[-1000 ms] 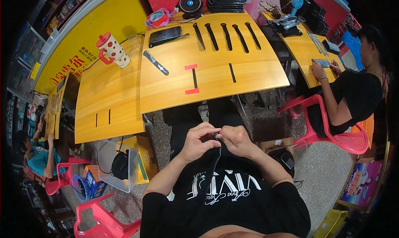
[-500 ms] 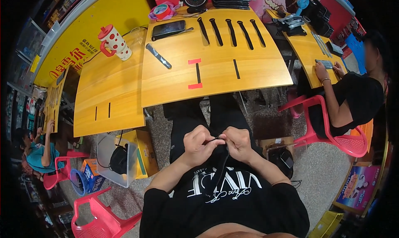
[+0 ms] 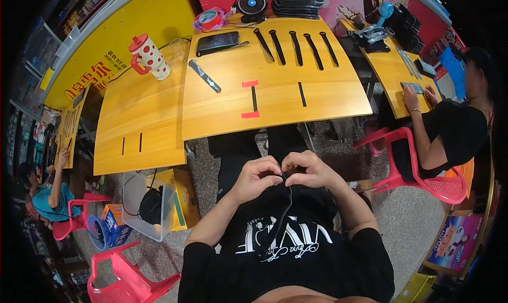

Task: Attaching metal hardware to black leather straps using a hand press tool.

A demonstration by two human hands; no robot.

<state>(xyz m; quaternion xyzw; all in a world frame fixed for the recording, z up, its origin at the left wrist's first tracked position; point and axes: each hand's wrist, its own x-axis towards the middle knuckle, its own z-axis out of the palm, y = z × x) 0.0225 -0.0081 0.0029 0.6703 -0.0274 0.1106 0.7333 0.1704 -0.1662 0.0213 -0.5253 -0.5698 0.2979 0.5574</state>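
Over my lap, my left hand [image 3: 258,179] and my right hand [image 3: 307,169] meet, both closed in a pinch. Between their fingertips is one end of a thin black strap [image 3: 289,198], whose tail hangs down over my dark shirt. The pinched end itself is mostly hidden by my fingers. Several similar black straps [image 3: 297,48] with looped ends lie in a row on the yellow table [image 3: 338,99] ahead. Nearer to me, a short black strip [image 3: 253,98] runs between two red tape marks [image 3: 250,84], and another black strip [image 3: 302,94] lies to its right.
A shiny banded strap [image 3: 204,76], a phone-like dark device [image 3: 218,43], a small fan [image 3: 252,5] and a stack of black packets [image 3: 299,2] are on the table. A spotted tumbler [image 3: 150,56] stands left. Co-workers sit at both sides; a pink chair [image 3: 124,276] is lower left.
My right hand has shifted up a little and its fingers have re-gripped at the strap's end. The strap's tail now hangs more freely. The view has tilted slightly.
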